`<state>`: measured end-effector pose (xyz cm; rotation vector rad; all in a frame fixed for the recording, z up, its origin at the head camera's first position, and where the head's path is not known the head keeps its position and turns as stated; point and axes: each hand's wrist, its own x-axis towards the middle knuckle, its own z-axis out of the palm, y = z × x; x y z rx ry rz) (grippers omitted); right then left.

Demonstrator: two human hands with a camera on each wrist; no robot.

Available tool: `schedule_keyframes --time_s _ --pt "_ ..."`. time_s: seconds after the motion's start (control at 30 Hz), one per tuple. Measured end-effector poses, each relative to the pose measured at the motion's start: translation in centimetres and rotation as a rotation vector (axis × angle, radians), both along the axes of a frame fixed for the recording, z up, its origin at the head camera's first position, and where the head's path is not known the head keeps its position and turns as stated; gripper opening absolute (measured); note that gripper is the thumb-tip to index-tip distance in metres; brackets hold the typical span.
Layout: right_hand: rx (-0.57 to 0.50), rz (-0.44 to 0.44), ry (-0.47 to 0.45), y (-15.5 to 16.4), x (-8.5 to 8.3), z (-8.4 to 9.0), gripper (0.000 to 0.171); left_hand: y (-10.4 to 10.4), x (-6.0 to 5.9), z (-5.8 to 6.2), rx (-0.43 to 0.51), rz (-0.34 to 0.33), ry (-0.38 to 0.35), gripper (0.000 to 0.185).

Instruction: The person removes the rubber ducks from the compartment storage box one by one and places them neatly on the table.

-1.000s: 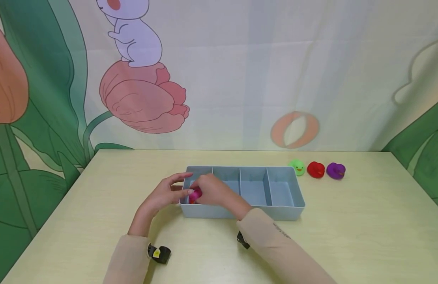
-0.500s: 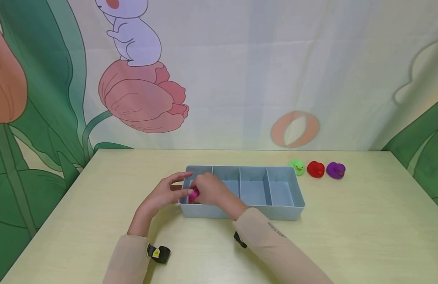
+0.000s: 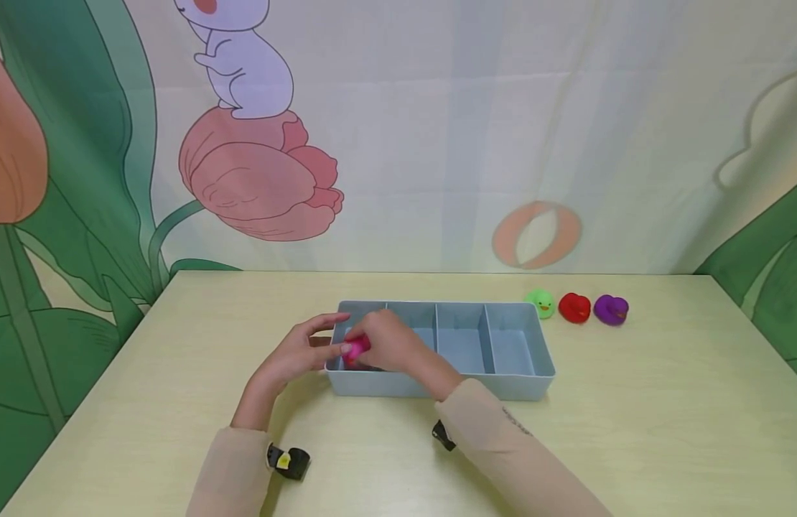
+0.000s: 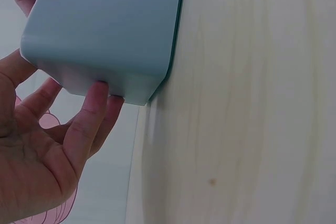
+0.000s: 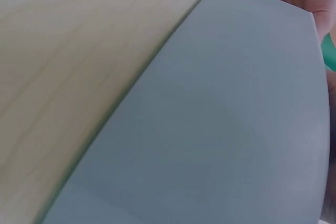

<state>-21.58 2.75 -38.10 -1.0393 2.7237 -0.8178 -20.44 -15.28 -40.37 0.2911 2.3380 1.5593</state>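
A grey-blue divided storage box (image 3: 440,385) stands on the table, its compartments in a row. My left hand (image 3: 301,352) holds the box's left end, thumb and index finger over the rim. In the left wrist view, other fingers (image 4: 86,121) rest against the outer end wall. My right hand (image 3: 388,345) reaches into the leftmost compartment and grips a pink rubber duck (image 3: 356,350), partly hidden by the fingers. In the right wrist view, the box's front wall (image 5: 205,114) fills most of the picture and the right hand is mostly hidden behind it.
Behind the box's right end sit a green rubber duck (image 3: 542,304), a red rubber duck (image 3: 575,308) and a purple rubber duck (image 3: 611,310). The pale wooden table (image 3: 631,431) ends at a printed curtain (image 3: 405,143).
My right hand shifts slightly, and the pink duck in it has turned and lifted a little, showing more of itself. My left hand and the box stay put.
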Motion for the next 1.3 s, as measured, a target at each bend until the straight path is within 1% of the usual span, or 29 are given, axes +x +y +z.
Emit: schedule_keyframes --time_s 0.2,0.33,0.53,0.7,0.83,1.0,1.3 --pt "-0.050 -0.022 -0.015 0.7 0.3 0.7 0.027 0.1 -0.1 0.0 -0.001 0.009 0.002 0.057" --pt "-0.086 -0.035 -0.001 1.2 0.2 0.9 0.029 0.2 -0.1 0.0 -0.007 0.016 0.001 0.057" --pt "-0.157 -0.020 0.038 2.0 0.2 1.4 0.029 0.2 0.0 0.1 -0.014 0.021 0.000 0.058" --pt "-0.226 -0.020 0.036 2.9 0.6 2.1 0.031 0.1 0.0 0.0 -0.017 0.017 -0.002 0.059" --pt "-0.253 -0.059 0.000 3.6 0.7 2.6 0.035 0.0 0.0 0.0 -0.018 0.012 -0.005 0.058" --pt "-0.268 -0.122 -0.047 4.6 0.9 3.2 0.032 0.0 -0.1 0.0 -0.027 0.009 -0.002 0.058" --pt "-0.339 -0.177 -0.114 7.2 1.3 3.9 0.033 0.1 -0.3 -0.2 -0.045 0.027 -0.012 0.059"
